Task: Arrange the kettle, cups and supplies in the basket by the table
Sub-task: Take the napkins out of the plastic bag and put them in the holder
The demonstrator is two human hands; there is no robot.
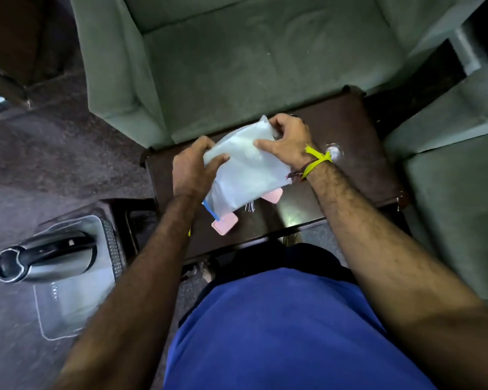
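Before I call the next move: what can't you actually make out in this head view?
- Bag contents: frosted plastic and both hands, left and right, hide them.
- Pink items: mostly under the bag, kind unclear.
- Basket inside: kettle covers part, the rest is blurred.
- Cups: none visible.
- Shiny object by right wrist: too blurred to identify.

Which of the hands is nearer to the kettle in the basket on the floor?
Left. The left hand grips the white pouch's edge on the side toward the kettle, which sits down to its left; the right hand pinches the pouch's far corner, farther away.
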